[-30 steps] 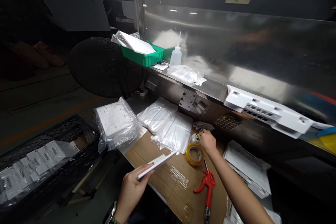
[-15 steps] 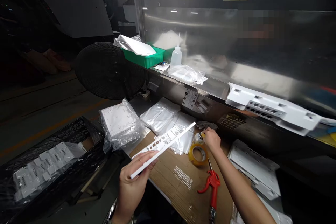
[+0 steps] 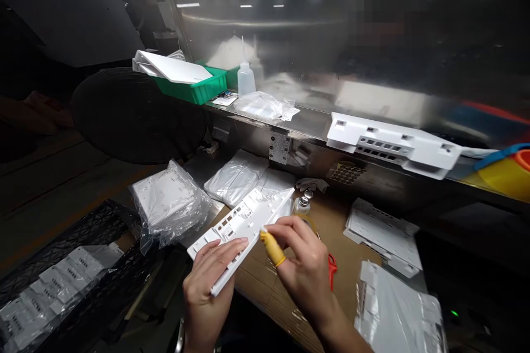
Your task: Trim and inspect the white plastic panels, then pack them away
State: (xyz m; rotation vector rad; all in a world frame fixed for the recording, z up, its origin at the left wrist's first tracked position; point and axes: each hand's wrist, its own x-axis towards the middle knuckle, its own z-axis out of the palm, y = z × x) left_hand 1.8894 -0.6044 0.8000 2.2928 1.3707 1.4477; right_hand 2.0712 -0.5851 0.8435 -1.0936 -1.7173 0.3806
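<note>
My left hand [image 3: 215, 281] grips a white plastic panel [image 3: 236, 226] with a row of cutouts, holding it tilted above the cardboard-covered bench. My right hand [image 3: 302, 265] is at the panel's near long edge, with a yellow finger cot [image 3: 272, 248] on the thumb. Its thumb and index finger pinch together there. A small white bit shows at their tips, too small to name. Just beyond the panel stands a small glass jar [image 3: 302, 205] with a metal top. Behind my right hand, a tape roll and a red air blow gun [image 3: 332, 271] are mostly hidden.
More white panels lie at right, one bagged [image 3: 397, 303]. Bagged panels [image 3: 165, 198] and flat plastic bags [image 3: 236, 176] lie at left. A black crate [image 3: 103, 220] stands lower left. The metal shelf holds a green bin [image 3: 199, 91], a squeeze bottle [image 3: 245, 80] and a white panel [image 3: 393, 146].
My right hand has come from the jar back to the panel's edge. My left hand has turned the panel so its cutout face shows more. The view has shifted right.
</note>
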